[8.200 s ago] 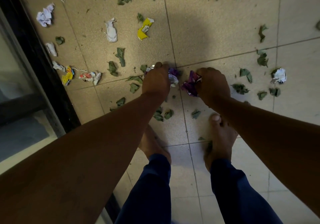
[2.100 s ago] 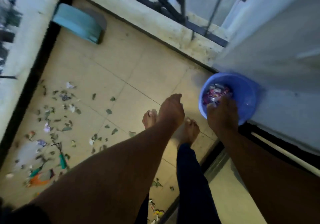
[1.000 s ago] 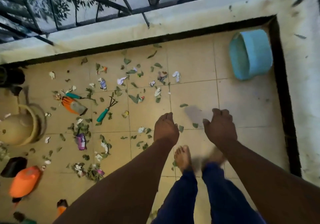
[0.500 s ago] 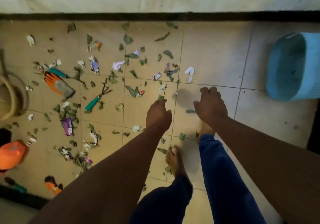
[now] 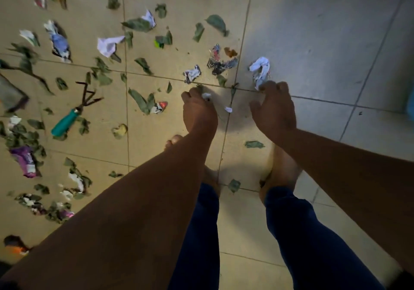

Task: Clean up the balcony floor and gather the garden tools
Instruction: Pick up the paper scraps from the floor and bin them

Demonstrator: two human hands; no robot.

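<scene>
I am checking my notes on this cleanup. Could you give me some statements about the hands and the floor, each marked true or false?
1. The left hand pinches a small white scrap. True.
2. The right hand holds the hand rake. False: the rake lies on the floor, apart from both hands.
3. The right hand's fingertips touch a crumpled white paper. True.
4. The rake's handle is orange. False: it is teal.
5. Leaves lie scattered on the tiles. True.
</scene>
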